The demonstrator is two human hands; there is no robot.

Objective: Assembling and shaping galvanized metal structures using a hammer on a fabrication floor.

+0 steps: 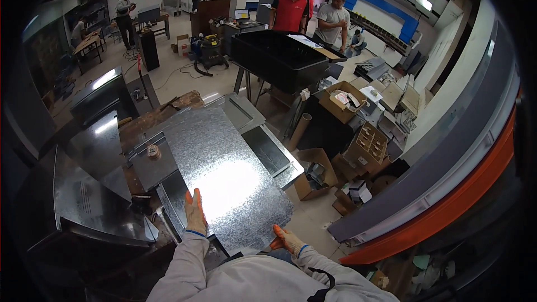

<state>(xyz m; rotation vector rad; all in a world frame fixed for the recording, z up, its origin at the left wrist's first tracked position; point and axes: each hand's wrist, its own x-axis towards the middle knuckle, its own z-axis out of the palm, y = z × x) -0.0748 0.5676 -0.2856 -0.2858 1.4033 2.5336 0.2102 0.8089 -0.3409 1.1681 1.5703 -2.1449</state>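
Note:
A large shiny galvanized metal sheet (210,145) lies in front of me and slants away to the far left, with bright glare on its near half. My left hand (196,212), in an orange and pale work glove, grips its left edge. At the near right corner, my right hand (287,240), gloved alike, has its fingers closed on the edge, partly out of sight under the sheet. Beneath the sheet are metal frames (268,148) and a workbench (131,134) with a worn brown top. A small round roll (153,152) rests left of the sheet.
Metal cabinets (84,196) stand on the left. Cardboard boxes (316,173) sit on the floor to the right, beside an orange beam (447,218). Beyond are a large black tub (279,59), a shop vacuum (210,50) and several people, one in a red shirt (291,11).

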